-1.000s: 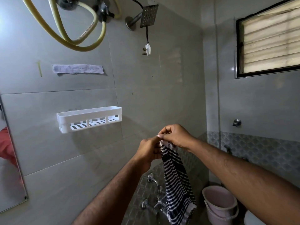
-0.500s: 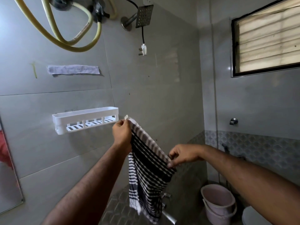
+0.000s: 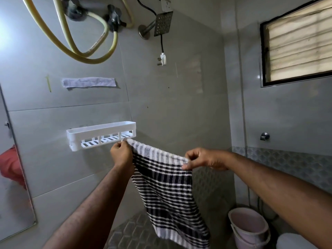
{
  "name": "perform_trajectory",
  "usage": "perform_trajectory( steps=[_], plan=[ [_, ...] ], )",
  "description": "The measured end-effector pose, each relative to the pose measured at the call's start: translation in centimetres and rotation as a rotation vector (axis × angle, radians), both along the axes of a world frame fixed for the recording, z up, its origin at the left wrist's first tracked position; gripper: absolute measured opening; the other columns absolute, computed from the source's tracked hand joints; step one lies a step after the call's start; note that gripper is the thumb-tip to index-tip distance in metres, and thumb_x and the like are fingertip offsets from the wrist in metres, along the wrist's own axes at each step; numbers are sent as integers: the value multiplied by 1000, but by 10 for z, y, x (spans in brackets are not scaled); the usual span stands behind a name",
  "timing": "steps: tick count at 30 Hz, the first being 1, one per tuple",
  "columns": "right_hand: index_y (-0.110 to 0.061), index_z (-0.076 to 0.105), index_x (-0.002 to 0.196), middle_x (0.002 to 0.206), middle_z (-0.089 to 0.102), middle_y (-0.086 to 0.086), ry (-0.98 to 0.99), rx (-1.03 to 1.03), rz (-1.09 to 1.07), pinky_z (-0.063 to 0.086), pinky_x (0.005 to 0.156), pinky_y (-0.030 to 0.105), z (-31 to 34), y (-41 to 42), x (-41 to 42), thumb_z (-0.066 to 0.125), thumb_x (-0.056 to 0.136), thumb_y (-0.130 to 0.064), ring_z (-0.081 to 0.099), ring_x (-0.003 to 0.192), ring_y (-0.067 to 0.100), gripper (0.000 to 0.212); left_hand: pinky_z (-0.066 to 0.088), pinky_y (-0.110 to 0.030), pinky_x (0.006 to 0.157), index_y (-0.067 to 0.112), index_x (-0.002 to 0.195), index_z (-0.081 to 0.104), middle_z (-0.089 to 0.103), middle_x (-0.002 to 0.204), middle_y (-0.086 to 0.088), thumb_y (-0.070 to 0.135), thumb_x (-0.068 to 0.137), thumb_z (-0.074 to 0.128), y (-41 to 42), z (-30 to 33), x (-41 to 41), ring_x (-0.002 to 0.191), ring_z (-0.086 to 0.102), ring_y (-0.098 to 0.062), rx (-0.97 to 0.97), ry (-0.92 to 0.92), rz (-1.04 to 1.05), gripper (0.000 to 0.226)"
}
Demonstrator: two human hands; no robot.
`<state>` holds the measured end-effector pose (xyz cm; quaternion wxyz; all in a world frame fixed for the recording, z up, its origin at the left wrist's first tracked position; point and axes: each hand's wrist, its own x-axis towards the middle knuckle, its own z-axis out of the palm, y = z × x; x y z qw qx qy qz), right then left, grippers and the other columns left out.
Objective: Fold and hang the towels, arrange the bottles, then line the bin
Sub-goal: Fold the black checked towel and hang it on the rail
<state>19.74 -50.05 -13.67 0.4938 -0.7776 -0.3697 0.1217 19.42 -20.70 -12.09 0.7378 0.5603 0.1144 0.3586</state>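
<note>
A black-and-white striped towel point(image 3: 167, 187) hangs spread in front of the tiled wall. My left hand point(image 3: 121, 152) pinches its upper left corner just below the right end of a white wall shelf point(image 3: 100, 131). My right hand point(image 3: 203, 159) pinches the upper right corner, further right and slightly lower. The top edge runs taut between both hands and the rest drapes down.
A pink bucket point(image 3: 248, 228) stands at the lower right by the corner. A mirror point(image 3: 12, 177) is on the left wall. Yellow hoses point(image 3: 80, 49), a shower head point(image 3: 162, 23) and a dangling plug point(image 3: 162, 59) hang above. A louvred window point(image 3: 298, 45) is at the right.
My hands, together at the towel's top a second ago, have drawn apart and spread it wide. My left hand rose toward the shelf.
</note>
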Motion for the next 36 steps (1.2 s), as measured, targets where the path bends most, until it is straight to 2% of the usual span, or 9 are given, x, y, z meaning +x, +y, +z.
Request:
perform_trajectory(
  steps=[4, 9, 14, 17, 20, 24, 29, 33, 36],
  plan=[
    [-21, 58, 81, 81, 62, 1, 32, 215, -218, 51, 80, 41, -2, -9, 14, 88, 79, -26, 63, 82, 18, 30, 43, -31, 65, 12, 74, 58, 56, 70, -3, 14, 99, 53, 8, -3, -1, 66, 51, -18, -9, -49, 15, 25],
    [-20, 59, 81, 65, 59, -9, -464, -243, -478, 40, 63, 33, -1, -12, 24, 83, 76, -51, 50, 62, 8, 39, 43, -38, 69, 15, 68, 55, 54, 66, -2, 13, 95, 54, 13, -9, 5, 75, 49, -21, 2, -45, 33, 27],
    [-31, 53, 93, 80, 66, 0, -335, 321, -561, 50, 70, 37, 12, 5, 23, 76, 84, -9, 60, 72, 13, 34, 45, -37, 69, 11, 77, 58, 56, 70, -2, 13, 99, 50, 10, -14, 8, 76, 52, -21, -47, -38, 8, 23],
    [-18, 50, 115, 99, 73, 10, -184, 506, -532, 58, 73, 28, 24, 13, 14, 68, 93, 5, 70, 81, 17, 37, 49, -40, 84, 5, 106, 62, 62, 101, -12, 20, 100, 53, 1, -17, 7, 100, 58, -30, -8, 86, 144, 19],
    [-20, 51, 121, 101, 75, 14, -175, 483, -493, 61, 82, 44, 31, 19, 13, 68, 94, 3, 74, 89, 30, 39, 32, -50, 112, 14, 138, 47, 39, 146, -16, 45, 88, 64, -35, -17, -12, 136, 37, -39, 312, 216, 469, 61],
    [-26, 53, 116, 96, 76, 13, -152, 431, -418, 57, 85, 48, 27, 34, 14, 69, 94, -3, 71, 83, 27, 35, 38, -44, 111, 28, 135, 52, 54, 137, 2, 74, 73, 68, -99, -29, -15, 127, 51, -17, 721, -71, -137, 79],
    [-21, 54, 117, 99, 77, 10, -198, 367, -455, 57, 92, 42, 26, 23, 7, 64, 96, -2, 74, 90, 24, 29, 61, -40, 81, 15, 108, 68, 78, 100, -7, 17, 98, 69, -124, -30, -14, 94, 76, -20, 437, -113, -518, 10],
    [-17, 55, 118, 100, 78, 10, -206, 299, -414, 57, 90, 42, 26, 3, 1, 67, 96, -7, 74, 93, 26, 27, 59, -31, 67, 4, 109, 69, 78, 100, -16, 17, 100, 67, -131, -29, -16, 85, 76, -24, 236, -87, -706, 16],
    [-10, 52, 119, 92, 75, 20, -139, 286, -352, 53, 68, 35, 28, -5, -3, 62, 97, -2, 66, 73, 21, 25, 60, -35, 68, 3, 103, 69, 75, 87, -15, 18, 98, 69, -136, -26, -15, 73, 71, -22, 80, -83, -760, 16]
  ],
)
